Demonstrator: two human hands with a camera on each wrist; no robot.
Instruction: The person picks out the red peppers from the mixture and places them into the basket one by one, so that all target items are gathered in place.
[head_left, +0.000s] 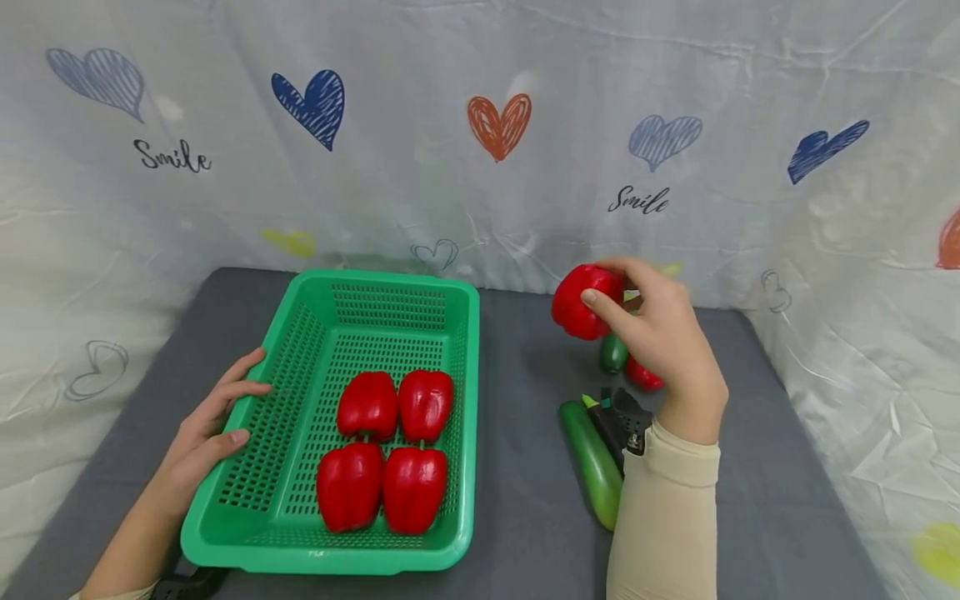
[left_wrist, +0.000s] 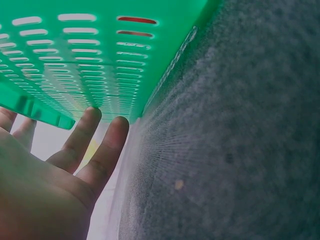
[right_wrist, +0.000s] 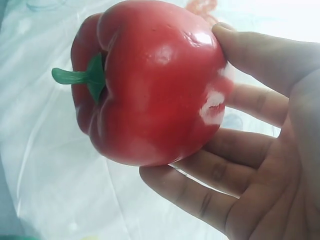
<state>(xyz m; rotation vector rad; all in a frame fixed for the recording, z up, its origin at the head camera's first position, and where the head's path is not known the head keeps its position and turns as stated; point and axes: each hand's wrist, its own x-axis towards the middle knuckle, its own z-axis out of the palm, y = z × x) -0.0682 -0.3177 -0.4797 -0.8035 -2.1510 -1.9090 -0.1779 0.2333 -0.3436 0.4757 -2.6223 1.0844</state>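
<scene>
A red bell pepper [head_left: 587,302] is held up off the cloth by my right hand [head_left: 660,329], thumb on one side and fingers on the other. The right wrist view shows the pepper's green stem [right_wrist: 75,76] and a pale worn patch. My left hand [head_left: 202,442] touches the left rim of a green plastic basket [head_left: 474,433], its fingers nearly straight. Under that rim, the left wrist view has two of the fingers [left_wrist: 107,155] beside the slotted outer wall. Inside the basket, several red bell peppers [head_left: 415,490] lie in two rows toward its right and near side.
Right of the basket, a green zucchini-like vegetable [head_left: 588,462] lies beside a slim dark one. Behind my right hand, another red item [head_left: 643,375] and a dark green vegetable [head_left: 613,354] are partly hidden. A grey cloth [head_left: 517,500] covers the table; a heart-printed curtain [head_left: 420,150] hangs behind.
</scene>
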